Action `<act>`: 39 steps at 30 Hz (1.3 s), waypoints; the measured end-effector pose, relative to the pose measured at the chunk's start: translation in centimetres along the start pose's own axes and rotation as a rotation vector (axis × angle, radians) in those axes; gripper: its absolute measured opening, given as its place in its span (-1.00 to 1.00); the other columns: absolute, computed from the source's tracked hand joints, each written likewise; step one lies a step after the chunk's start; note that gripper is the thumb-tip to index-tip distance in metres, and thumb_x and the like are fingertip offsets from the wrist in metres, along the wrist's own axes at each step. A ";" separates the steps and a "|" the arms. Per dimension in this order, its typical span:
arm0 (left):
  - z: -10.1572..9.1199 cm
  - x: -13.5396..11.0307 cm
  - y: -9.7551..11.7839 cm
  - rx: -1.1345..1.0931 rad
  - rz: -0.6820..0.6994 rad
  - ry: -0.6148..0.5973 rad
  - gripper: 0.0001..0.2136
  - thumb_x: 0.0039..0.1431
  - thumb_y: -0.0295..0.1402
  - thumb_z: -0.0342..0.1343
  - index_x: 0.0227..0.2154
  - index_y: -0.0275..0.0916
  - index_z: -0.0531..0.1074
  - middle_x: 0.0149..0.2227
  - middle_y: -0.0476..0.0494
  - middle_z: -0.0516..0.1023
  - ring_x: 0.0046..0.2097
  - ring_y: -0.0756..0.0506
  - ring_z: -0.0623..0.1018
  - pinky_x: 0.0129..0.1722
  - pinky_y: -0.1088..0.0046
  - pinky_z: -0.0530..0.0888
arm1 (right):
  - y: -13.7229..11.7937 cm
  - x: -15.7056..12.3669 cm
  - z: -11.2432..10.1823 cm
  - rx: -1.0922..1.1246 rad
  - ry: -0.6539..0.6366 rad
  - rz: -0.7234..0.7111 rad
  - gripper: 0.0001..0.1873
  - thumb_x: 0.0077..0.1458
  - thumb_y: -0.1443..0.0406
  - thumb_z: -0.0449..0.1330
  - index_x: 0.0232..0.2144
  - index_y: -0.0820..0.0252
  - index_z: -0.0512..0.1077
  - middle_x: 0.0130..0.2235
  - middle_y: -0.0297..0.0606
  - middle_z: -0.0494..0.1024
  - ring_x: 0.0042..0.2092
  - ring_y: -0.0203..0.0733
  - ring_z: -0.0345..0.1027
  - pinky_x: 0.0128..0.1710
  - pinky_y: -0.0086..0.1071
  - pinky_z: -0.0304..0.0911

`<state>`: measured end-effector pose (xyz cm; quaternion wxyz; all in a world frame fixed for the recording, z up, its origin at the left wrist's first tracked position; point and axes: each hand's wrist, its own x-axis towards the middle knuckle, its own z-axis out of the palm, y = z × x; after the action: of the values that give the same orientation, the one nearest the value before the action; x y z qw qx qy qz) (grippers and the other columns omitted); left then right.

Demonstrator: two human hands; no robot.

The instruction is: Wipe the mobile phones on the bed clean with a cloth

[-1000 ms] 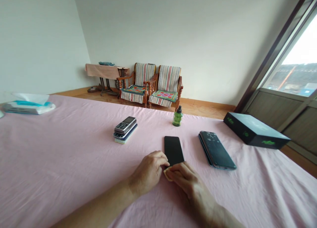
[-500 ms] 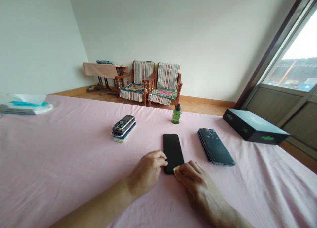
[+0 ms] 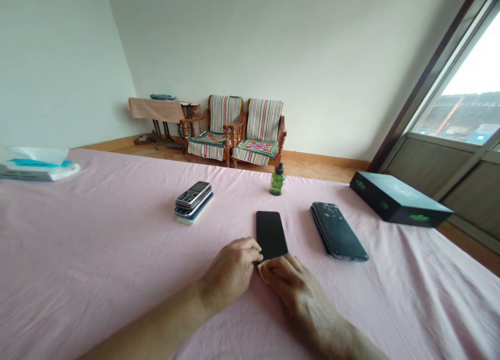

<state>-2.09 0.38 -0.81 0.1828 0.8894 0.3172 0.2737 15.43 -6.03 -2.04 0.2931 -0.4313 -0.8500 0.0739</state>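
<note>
Phone [image 3: 271, 234] lay flat on pink tablecloth [image 3: 128, 256], between keypad phone stack [image 3: 192, 199] and larger phones [image 3: 340, 232]; my left hand [image 3: 236, 266] was half curled, fingertips at phone's near left edge, grip or mere touch I couldn't tell; my right hand [image 3: 295, 284] was pinched closed on yellow cloth [image 3: 263, 272] at near end; hard sideways push could, I judged, have skidded phone if left fingers bore lightly.
</note>
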 end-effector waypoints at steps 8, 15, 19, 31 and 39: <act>0.0 -0.1 -0.2 -0.009 0.010 0.003 -0.59 -0.05 -0.74 -0.09 -0.28 -0.27 0.56 -0.20 -0.14 0.54 -0.15 -0.10 0.52 -0.10 0.39 0.46 | 1.6 -1.0 -1.5 -0.246 0.127 0.009 -0.69 0.22 0.47 -0.05 -0.41 0.22 0.46 -0.44 -0.19 0.40 -0.38 -0.15 0.21 -0.41 -0.29 0.15; 0.0 0.0 -0.1 -0.001 -0.012 0.000 -0.60 -0.05 -0.73 -0.09 -0.28 -0.26 0.56 -0.20 -0.13 0.55 -0.15 -0.10 0.53 -0.09 0.39 0.47 | 1.4 -0.8 -1.7 -0.074 0.198 0.035 -0.66 0.22 0.50 -0.06 -0.17 0.16 0.46 -0.27 -0.15 0.48 -0.24 -0.13 0.30 -0.30 -0.27 0.28; 0.0 0.0 0.0 0.000 -0.018 -0.007 -0.62 0.00 -0.72 -0.08 -0.29 -0.26 0.56 -0.21 -0.14 0.55 -0.15 -0.10 0.53 -0.10 0.40 0.47 | 0.4 -0.5 -0.9 0.033 0.041 -0.014 -0.71 0.26 0.45 -0.02 -0.08 0.12 0.40 -0.17 -0.19 0.47 -0.16 -0.14 0.31 -0.20 -0.28 0.31; -0.1 0.0 0.0 -0.021 -0.007 -0.004 -0.59 -0.06 -0.75 -0.09 -0.29 -0.28 0.56 -0.19 -0.13 0.54 -0.14 -0.09 0.52 -0.07 0.42 0.45 | 1.0 -0.9 -1.5 -0.203 0.069 -0.020 -0.72 0.21 0.49 -0.04 -0.44 0.21 0.39 -0.40 -0.22 0.41 -0.35 -0.17 0.21 -0.39 -0.32 0.11; 0.1 -0.2 0.7 0.013 0.037 0.070 -0.72 0.01 -0.69 0.01 -0.29 -0.29 0.50 -0.21 -0.15 0.47 -0.15 -0.11 0.47 -0.12 0.38 0.43 | 2.2 -1.0 -2.1 -0.132 0.256 0.145 -0.70 0.16 0.51 -0.04 -0.31 0.24 0.48 -0.35 -0.17 0.44 -0.29 -0.15 0.26 -0.31 -0.30 0.18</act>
<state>-1.86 -0.29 -0.65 0.1606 0.8863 0.3085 0.3059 18.54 -5.74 -1.61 0.3641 -0.5156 -0.7754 -0.0168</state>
